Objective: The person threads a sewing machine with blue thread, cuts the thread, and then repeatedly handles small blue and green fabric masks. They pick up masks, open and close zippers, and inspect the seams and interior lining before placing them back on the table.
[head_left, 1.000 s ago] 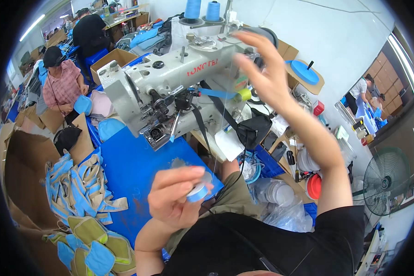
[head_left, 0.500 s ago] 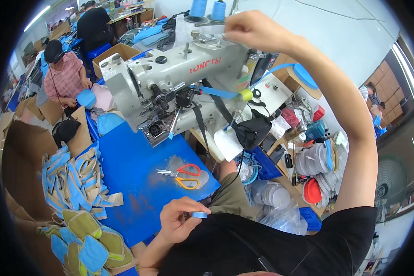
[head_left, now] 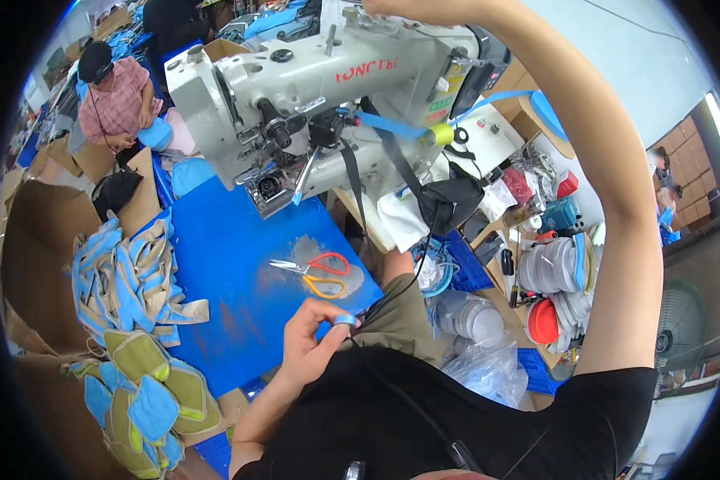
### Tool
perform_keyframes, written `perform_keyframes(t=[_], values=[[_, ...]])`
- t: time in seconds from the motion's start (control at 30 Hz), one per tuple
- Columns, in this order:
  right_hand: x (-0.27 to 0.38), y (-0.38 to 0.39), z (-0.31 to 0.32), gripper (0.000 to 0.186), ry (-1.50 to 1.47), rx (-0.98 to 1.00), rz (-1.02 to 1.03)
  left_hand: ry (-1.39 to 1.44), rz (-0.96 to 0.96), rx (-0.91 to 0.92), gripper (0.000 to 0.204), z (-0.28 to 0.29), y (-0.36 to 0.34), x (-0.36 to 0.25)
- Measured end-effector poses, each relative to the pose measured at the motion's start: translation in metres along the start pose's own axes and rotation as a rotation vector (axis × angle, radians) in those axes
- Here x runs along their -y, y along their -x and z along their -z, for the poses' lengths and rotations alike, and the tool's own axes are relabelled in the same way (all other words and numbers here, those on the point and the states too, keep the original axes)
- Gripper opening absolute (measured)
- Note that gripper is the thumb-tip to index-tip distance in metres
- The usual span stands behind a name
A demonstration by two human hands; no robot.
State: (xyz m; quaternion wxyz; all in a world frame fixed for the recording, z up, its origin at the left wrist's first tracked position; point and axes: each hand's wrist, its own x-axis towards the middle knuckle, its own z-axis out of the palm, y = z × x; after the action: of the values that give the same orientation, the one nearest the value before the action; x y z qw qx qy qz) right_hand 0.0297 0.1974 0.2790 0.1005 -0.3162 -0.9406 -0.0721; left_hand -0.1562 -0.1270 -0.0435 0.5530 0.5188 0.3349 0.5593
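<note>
My left hand (head_left: 316,340) is closed at the near edge of the blue table top (head_left: 224,272), pinching a small round light-blue piece (head_left: 345,319) that looks like a thread bobbin. Just beyond this hand lie open-bladed scissors (head_left: 312,274) with one red and one orange handle loop. My right arm reaches up over the grey sewing machine (head_left: 328,76). The right hand (head_left: 424,10) is above the machine's top, partly cut off by the upper edge; its visible fingers look curled, and whatever they hold is out of sight. Blue tape (head_left: 392,125) runs through a yellow guide (head_left: 438,134) to the machine.
Blue-and-beige strips (head_left: 132,280) and a pile of green and blue pieces (head_left: 140,392) lie left, beside a cardboard box (head_left: 44,264). Right of my leg stand white spools (head_left: 552,268) and a plastic bag (head_left: 488,372). A co-worker (head_left: 120,100) sits at far left.
The view has tipped, so the machine sits higher in it. My left hand has moved slightly toward the scissors, and the blue piece is turned. My right hand is now partly out of view.
</note>
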Motion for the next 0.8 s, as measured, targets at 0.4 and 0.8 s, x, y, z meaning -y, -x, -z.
perform_keyframes(t=[0.4,0.8], values=[[0.017,0.003,0.012,0.024,0.171,0.122,0.043,-0.042,-0.003,-0.035,0.026,-0.003,-0.004,-0.003],[-0.004,0.013,-0.003,0.014,0.029,-0.049,0.016,0.047,0.026,0.016,0.023,0.001,-0.021,-0.003]])
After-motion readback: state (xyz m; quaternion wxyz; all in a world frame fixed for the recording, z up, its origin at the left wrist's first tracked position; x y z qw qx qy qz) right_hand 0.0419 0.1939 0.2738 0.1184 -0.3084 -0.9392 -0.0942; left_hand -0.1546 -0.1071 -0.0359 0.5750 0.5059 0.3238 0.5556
